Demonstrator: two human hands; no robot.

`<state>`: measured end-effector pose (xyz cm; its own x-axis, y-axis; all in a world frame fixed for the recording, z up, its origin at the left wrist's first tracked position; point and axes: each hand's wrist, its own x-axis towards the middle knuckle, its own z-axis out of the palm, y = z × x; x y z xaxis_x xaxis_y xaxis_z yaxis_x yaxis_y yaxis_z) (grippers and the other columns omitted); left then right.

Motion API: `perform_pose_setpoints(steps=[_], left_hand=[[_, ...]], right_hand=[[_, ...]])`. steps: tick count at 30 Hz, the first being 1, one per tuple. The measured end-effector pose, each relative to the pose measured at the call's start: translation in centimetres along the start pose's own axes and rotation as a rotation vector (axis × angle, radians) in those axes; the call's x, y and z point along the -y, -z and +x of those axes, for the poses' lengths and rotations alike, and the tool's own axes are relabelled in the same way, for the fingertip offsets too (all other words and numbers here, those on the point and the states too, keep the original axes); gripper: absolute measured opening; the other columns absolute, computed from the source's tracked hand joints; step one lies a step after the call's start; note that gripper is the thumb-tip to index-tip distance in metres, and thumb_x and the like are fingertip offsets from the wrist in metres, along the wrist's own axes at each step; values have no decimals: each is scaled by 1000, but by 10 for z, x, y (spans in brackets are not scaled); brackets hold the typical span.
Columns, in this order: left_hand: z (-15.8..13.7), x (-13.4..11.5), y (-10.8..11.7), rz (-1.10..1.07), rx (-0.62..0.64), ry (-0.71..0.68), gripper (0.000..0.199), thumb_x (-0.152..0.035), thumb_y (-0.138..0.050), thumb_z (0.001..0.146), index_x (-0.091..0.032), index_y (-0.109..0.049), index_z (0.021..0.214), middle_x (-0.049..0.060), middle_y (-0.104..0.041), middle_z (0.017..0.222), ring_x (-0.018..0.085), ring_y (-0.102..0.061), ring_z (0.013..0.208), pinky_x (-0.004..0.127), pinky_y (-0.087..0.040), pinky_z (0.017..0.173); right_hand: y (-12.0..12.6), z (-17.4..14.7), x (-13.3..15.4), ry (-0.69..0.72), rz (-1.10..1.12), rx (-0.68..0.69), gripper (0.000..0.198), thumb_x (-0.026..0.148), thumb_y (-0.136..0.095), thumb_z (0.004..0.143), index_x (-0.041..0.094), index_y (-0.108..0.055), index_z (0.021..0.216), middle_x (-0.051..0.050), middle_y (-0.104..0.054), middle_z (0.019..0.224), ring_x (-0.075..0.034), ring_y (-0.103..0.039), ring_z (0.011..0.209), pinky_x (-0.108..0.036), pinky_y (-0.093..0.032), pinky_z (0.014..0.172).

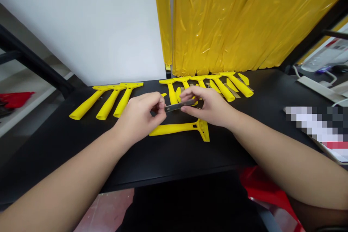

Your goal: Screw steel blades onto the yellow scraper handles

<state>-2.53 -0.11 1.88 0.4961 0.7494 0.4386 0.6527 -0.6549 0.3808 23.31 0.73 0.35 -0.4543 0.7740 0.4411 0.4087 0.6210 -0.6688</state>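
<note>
Between my two hands is a thin, flat metal blade [174, 107], held above the table. My left hand [144, 114] pinches its left end between thumb and fingers. Thumb and fingers of my right hand [208, 103] close on the other end. Just below lies a yellow plastic scraper handle [174, 128] on its side, its wide head pointing right. Behind my right hand several yellow scraper handles [224, 90] lie in a row, with small yellow pieces [214, 85] and metal blades among them, partly hidden by my fingers.
More yellow scraper handles [104, 103] lie on the left of the black table [81, 152]. A white panel [108, 25] and yellow plastic sheeting [231, 25] stand at the back. On the right is a partly pixelated flat item [320, 130]; red material [266, 188] hangs below the front edge.
</note>
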Motion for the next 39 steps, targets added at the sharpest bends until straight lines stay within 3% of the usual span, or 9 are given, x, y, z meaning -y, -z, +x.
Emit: perform_pose_setpoints(steps=[3,6,9,12,17,21,25,31,39], left_hand=[[-3,-1,-3,-72,-2,4,6,-22,-62,93,-22,-56,94,3,-73,94,17,-73,83,30,-59,76],[-5,4,-8,-135,-81,69,27,-23,-63,96,-22,-55,122,5,-74,104,20,-76,93,31,-62,80],[-4,8,-10,-40,-76,16,23,-25,-59,101,-21,-61,123,6,-76,104,21,-75,96,34,-61,87],[-2,6,-9,34,35,-111,18,-25,-51,106,-21,-68,109,6,-78,104,21,-74,98,36,-58,93],[-2,-1,-13,51,307,-298,32,-41,-65,103,-20,-73,126,10,-75,120,27,-71,112,43,-55,101],[-3,0,-20,86,466,-322,40,-42,-68,103,-23,-70,137,10,-76,126,29,-72,115,45,-55,103],[-5,4,-18,36,506,-289,32,-31,-61,106,-22,-70,135,9,-77,125,26,-74,113,40,-57,101],[-2,17,2,-21,461,-204,34,-31,-61,101,-22,-69,133,8,-75,121,23,-74,106,35,-58,95],[3,38,4,-29,339,-175,29,-31,-64,98,-20,-71,124,7,-75,116,23,-72,104,37,-58,93]], right_hand=[[5,0,2,-50,-13,98,9,27,-72,94,22,-68,87,-2,-74,88,-18,-66,81,-33,-50,77],[16,0,-6,-190,100,92,16,28,-77,88,22,-65,79,0,-68,79,-16,-61,73,-31,-47,70],[30,3,-18,-337,311,-155,29,36,-85,80,23,-59,81,2,-63,75,-14,-57,66,-30,-44,64],[46,6,-22,-348,455,-391,36,42,-86,79,27,-58,96,3,-64,82,-16,-62,74,-31,-48,67],[55,8,-14,-391,626,-470,28,40,-81,83,29,-61,101,0,-73,103,-19,-70,98,-32,-55,78],[46,7,-16,-423,676,-426,29,43,-83,85,26,-60,88,0,-77,97,-18,-72,95,-31,-57,81],[37,6,-20,-469,718,-266,32,45,-93,78,22,-72,82,0,-73,79,-14,-65,71,-27,-53,65],[31,5,-19,-507,640,-135,36,44,-100,69,19,-77,81,1,-70,70,-9,-58,58,-23,-46,53],[30,3,-23,-391,507,-129,35,42,-94,77,20,-70,91,3,-66,66,-11,-60,55,-25,-51,53]])
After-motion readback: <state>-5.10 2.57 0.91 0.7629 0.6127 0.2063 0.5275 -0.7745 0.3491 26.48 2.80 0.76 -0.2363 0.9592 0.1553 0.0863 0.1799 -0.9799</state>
